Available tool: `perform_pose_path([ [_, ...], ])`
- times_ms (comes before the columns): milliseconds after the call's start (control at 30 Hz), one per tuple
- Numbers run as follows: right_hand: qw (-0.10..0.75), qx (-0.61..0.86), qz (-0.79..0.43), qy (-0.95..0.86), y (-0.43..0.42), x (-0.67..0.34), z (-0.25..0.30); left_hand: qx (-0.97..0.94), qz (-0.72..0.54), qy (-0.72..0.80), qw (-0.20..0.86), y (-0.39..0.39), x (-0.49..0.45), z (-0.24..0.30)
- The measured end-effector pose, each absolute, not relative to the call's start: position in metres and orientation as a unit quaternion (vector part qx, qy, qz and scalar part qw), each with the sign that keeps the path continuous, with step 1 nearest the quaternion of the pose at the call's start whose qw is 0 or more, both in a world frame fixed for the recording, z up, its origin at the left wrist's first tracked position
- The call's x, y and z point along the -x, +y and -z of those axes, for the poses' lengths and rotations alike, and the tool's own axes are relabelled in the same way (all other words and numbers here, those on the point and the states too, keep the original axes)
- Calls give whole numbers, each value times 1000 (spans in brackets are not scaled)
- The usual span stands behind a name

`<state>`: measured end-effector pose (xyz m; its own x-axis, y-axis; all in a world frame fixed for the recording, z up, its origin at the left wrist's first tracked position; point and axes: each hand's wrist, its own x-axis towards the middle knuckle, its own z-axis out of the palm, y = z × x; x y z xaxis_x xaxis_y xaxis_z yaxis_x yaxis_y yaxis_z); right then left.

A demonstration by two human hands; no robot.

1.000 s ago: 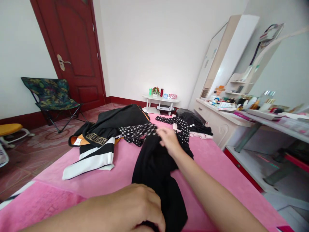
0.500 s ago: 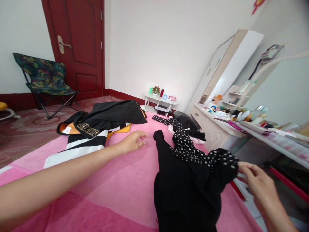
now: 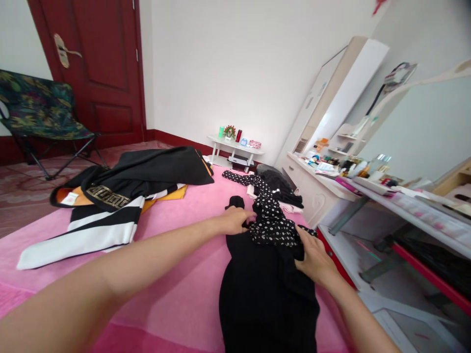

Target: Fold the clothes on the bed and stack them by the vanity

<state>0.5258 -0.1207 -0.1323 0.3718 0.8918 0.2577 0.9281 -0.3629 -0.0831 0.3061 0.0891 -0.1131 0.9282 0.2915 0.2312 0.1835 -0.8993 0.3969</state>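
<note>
The black garment [image 3: 268,299] lies on the bed [image 3: 184,294], at 5 o'clock of the view. The left hand [image 3: 235,220], at its 11 o'clock, has bent fingers; I cannot tell its grip. The right hand [image 3: 315,255], at its 2 o'clock, touches it with fingers and thumb spread.

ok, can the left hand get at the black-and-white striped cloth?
Probably yes. Only pink cover shows between the left hand and the striped cloth. The hand is at the dotted black garment, so it would likely have to come away first.
</note>
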Motion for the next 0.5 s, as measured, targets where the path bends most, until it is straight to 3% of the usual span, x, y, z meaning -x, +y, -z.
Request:
perform_pose_path([
  [100, 104, 802, 94, -581, -120, -524, 132, -955, -74, 61, 282, 70, -306, 105],
  [233, 124, 788, 116, -591, -121, -522, 137, -882, 122, 68, 450, 64, -313, 96],
  [300, 131, 791, 125, -584, -122, -519, 142, -894, 71, 144, 418, 73, -319, 99],
  [400, 145, 798, 144, -567, -124, -515, 150, -911, -118, 257, 298, 93, -329, 115],
  [500, 169, 796, 156, -560, -125, -512, 156, -904, -184, 273, 272, 108, -345, 130],
])
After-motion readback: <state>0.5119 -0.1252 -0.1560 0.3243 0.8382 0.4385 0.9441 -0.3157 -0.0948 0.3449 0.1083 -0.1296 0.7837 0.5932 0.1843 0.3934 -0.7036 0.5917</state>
